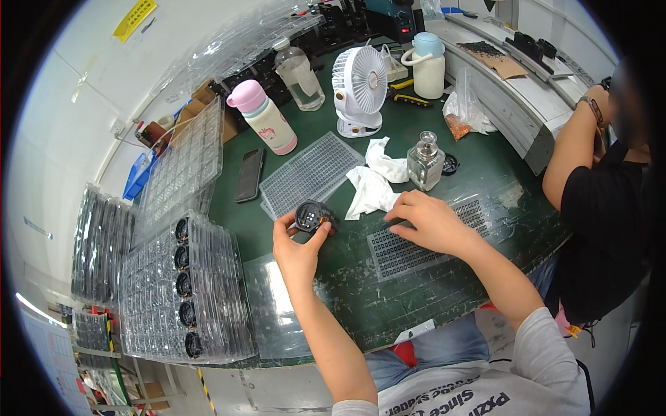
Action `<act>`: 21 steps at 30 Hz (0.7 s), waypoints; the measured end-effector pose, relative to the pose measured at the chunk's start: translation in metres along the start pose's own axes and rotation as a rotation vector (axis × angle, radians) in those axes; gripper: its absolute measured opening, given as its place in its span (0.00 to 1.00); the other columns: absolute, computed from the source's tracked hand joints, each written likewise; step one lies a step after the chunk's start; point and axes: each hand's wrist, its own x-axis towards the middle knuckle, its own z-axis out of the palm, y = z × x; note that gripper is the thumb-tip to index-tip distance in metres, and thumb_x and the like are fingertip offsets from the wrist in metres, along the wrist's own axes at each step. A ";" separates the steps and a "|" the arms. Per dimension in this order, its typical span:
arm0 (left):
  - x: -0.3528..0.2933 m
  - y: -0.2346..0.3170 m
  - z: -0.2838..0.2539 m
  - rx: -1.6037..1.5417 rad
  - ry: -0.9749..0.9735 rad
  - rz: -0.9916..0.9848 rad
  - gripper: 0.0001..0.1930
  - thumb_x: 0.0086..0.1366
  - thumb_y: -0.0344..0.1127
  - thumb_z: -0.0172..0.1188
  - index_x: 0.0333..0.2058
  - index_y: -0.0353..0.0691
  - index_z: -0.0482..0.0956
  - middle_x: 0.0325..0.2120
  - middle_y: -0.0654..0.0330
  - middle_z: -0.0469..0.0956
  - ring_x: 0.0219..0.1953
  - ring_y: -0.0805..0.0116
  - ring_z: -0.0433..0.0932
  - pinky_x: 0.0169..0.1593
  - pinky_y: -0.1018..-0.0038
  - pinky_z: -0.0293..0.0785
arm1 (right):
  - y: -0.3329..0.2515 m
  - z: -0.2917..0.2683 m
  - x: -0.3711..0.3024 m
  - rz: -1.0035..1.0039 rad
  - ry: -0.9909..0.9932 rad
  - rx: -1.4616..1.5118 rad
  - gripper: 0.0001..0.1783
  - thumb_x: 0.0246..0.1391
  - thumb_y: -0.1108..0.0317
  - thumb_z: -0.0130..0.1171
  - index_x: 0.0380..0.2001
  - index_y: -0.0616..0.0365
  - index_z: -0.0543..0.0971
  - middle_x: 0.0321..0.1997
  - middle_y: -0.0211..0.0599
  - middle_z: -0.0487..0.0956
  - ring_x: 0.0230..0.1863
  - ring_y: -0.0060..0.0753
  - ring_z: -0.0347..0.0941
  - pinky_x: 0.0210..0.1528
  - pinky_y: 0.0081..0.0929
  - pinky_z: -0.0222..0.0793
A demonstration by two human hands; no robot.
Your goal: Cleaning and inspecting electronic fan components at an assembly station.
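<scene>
My left hand (298, 253) grips a round black plastic part (312, 216) between thumb and fingers, its hollow face with small light dots turned up. To the right, my right hand (433, 223) hovers over a clear sheet of small black stickers (409, 255). Its fingers are bent with a gap to the thumb, and I see nothing between them. Just beyond its fingertips lie crumpled white tissues (371, 192). A square glass bottle (425, 163) with a metal top stands beside the tissues. Another round black part (450, 164) sits behind that bottle.
Stacked clear trays (229, 298) at left hold several black parts. Farther back are a dotted sheet (312, 173), phone (250, 175), pink-lidded bottle (267, 118), clear bottle (302, 80), white fan (361, 87), pliers (413, 100) and a bag (466, 111). A co-worker's arm (565, 152) is at right.
</scene>
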 end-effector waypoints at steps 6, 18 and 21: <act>0.003 -0.005 -0.002 -0.077 -0.028 0.004 0.29 0.43 0.35 0.75 0.46 0.34 0.75 0.43 0.54 0.78 0.42 0.63 0.77 0.47 0.67 0.72 | -0.001 0.005 0.000 -0.053 -0.020 -0.003 0.12 0.50 0.63 0.62 0.38 0.53 0.79 0.40 0.32 0.75 0.46 0.39 0.71 0.48 0.35 0.69; 0.003 -0.009 0.000 -0.015 -0.083 -0.020 0.34 0.41 0.32 0.74 0.50 0.37 0.72 0.44 0.54 0.77 0.45 0.59 0.77 0.48 0.66 0.72 | -0.002 0.009 -0.001 -0.056 -0.072 -0.059 0.13 0.51 0.62 0.61 0.39 0.53 0.79 0.40 0.33 0.75 0.47 0.39 0.70 0.49 0.35 0.68; 0.002 -0.007 -0.002 0.037 -0.092 -0.009 0.37 0.40 0.32 0.75 0.52 0.38 0.70 0.45 0.54 0.77 0.46 0.59 0.77 0.49 0.65 0.72 | -0.002 0.008 -0.002 -0.065 -0.063 -0.055 0.13 0.51 0.62 0.61 0.40 0.53 0.79 0.40 0.33 0.75 0.47 0.39 0.70 0.49 0.35 0.68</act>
